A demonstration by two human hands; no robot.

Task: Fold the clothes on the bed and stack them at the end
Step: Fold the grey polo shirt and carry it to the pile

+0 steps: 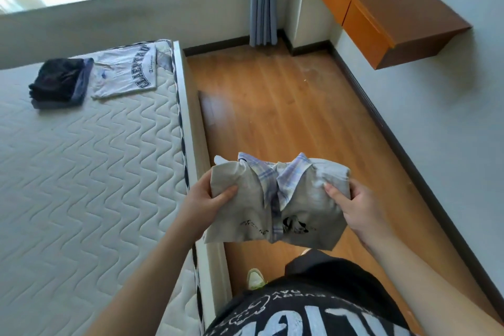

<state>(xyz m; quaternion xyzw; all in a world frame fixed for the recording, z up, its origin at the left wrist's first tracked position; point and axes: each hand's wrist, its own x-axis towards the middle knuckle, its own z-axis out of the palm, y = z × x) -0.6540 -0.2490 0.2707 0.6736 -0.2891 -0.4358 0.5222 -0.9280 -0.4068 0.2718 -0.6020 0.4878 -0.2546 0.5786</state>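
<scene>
Head view: the folded grey shirt [275, 204] is held in the air beside the bed [81, 172], above the floor, long axis left to right, plaid collar pointing away; left hand [207, 203] and right hand [351, 204] pinch its ends, thumbs on top; two folded piles lie at the mattress's far end.

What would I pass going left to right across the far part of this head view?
Dark folded pile → white lettered T-shirt → blue curtain → orange-fronted wall desk.
</scene>
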